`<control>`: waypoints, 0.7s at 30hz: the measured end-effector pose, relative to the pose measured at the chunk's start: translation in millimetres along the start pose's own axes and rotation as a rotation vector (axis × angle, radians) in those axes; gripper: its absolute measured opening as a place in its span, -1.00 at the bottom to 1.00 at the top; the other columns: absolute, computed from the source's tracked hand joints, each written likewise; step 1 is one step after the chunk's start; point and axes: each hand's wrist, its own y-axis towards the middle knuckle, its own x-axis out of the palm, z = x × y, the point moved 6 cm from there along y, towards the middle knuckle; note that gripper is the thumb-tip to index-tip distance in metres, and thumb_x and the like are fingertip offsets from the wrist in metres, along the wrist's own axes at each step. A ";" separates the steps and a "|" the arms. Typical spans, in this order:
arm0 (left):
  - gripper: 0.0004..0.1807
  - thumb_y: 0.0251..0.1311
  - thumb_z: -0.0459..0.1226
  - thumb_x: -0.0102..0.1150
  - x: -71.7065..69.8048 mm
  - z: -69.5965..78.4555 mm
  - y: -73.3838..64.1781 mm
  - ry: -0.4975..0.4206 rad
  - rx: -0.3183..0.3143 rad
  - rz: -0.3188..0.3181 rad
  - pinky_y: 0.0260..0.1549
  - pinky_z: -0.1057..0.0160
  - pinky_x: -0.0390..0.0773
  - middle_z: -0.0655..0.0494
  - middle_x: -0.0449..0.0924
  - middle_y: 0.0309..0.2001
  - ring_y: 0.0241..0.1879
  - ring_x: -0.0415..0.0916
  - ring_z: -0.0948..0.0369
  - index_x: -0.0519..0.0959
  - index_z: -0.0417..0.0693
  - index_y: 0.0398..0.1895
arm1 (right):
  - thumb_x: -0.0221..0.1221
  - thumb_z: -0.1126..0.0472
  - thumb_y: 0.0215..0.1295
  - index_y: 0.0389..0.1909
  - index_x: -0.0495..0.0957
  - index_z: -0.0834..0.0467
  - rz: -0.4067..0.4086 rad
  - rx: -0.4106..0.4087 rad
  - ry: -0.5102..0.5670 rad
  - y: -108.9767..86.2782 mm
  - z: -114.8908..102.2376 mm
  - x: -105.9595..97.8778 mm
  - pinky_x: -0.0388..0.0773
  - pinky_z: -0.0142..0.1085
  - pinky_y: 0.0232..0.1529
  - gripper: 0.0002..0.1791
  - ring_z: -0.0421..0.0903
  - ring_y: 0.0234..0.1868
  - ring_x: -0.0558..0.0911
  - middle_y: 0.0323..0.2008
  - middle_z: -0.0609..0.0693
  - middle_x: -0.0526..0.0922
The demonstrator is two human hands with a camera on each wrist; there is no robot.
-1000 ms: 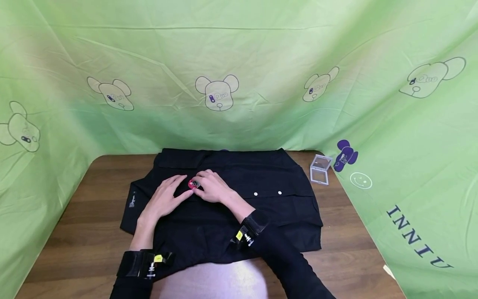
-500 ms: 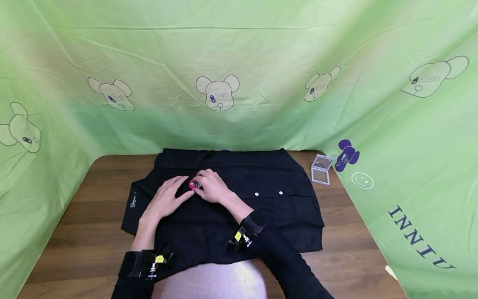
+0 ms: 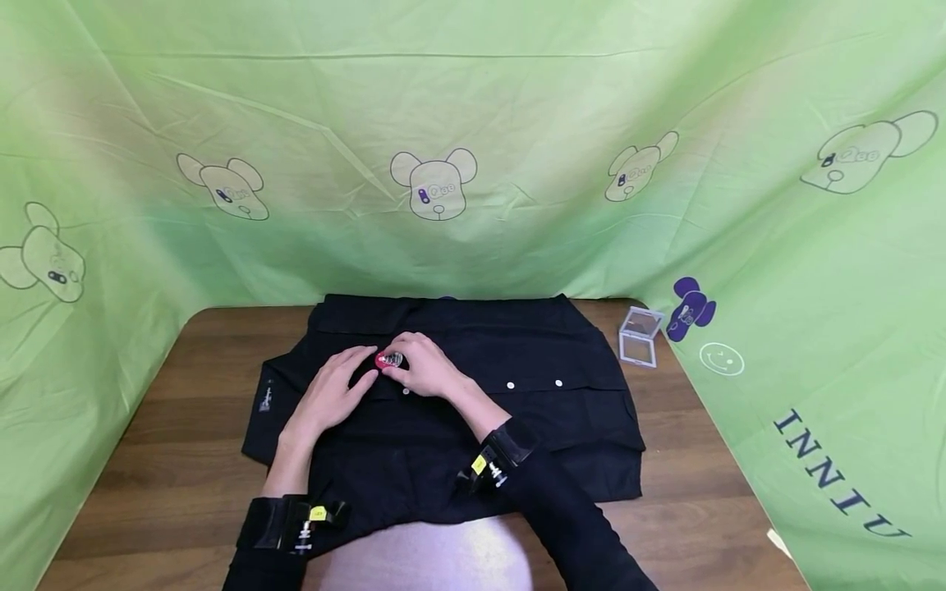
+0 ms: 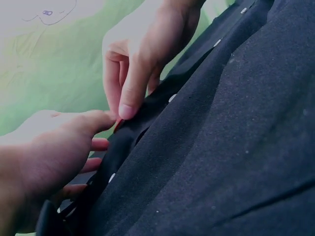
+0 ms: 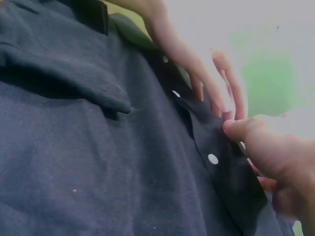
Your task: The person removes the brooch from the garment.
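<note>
A black button-up shirt (image 3: 473,443) lies spread across the wooden table, its collar to the left. On it, near the button strip, is a small round badge (image 3: 388,359), red with a dark and white pattern. My right hand (image 3: 427,368) pinches the badge by its edge with thumb and fingers. From the other side my left hand (image 3: 332,394) rests on the shirt with extended fingers, its thumb tip right at the badge's red edge. In the left wrist view only a thin red sliver of the badge (image 4: 117,125) shows; the fingers cover the rest.
A small clear hinged case (image 3: 637,348) stands unfolded at the table's back right. White shirt buttons (image 3: 511,385) run along the front strip. Green printed cloth (image 3: 310,107) hangs behind the table (image 3: 158,460) and at both sides.
My right hand and the badge have shifted slightly away from me, and a white button now shows below the right thumb. My left hand has barely moved.
</note>
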 end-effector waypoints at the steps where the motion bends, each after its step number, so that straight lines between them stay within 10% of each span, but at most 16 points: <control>1: -0.49 0.70 -0.17 0.22 -0.5 0.6 0.3 -0.001 0.011 0.016 0.48 -0.45 0.47 -0.29 0.60 0.51 0.51 0.52 -0.35 0.58 -0.16 0.56 | 0.37 0.03 0.62 0.22 0.83 0.06 0.000 0.001 0.010 -0.1 0.1 -1.6 0.63 -0.10 0.44 -0.69 0.01 0.29 0.76 0.21 0.02 0.83; 21: -0.73 0.38 -0.43 0.53 -4.2 11.6 2.7 -0.065 0.168 0.286 0.15 -0.17 0.70 -0.11 0.84 0.12 0.12 0.78 -0.12 0.83 -0.21 0.10 | 0.40 0.03 0.53 0.14 0.83 0.12 0.043 0.069 0.236 -0.7 2.7 -16.0 0.66 -0.22 0.42 -0.67 -0.07 0.27 0.80 0.16 0.00 0.87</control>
